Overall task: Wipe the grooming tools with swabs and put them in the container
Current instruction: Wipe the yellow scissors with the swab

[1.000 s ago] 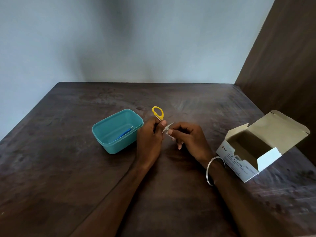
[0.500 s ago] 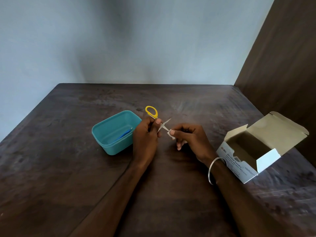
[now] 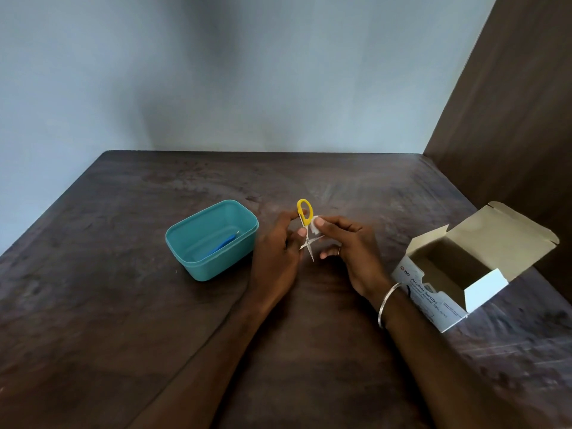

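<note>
Above a dark wooden surface point(image 3: 123, 305), the left hand point(image 3: 275, 252) grips small yellow-handled metal scissors point(image 3: 305, 226), blades parted and pointing down, while the right hand point(image 3: 349, 249) pinches a white swab point(image 3: 315, 226) against them. A teal plastic container point(image 3: 213, 243) holding a blue tool point(image 3: 223, 244) sits just left; an open white cardboard swab box point(image 3: 464, 270) lies right.

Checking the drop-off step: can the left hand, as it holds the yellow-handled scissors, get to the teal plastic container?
Probably yes. The teal plastic container sits open-topped just beside the left hand, with bare table between them. The hand grips the yellow-handled scissors, so it would carry them over; the right hand pinches a white swab against them.
</note>
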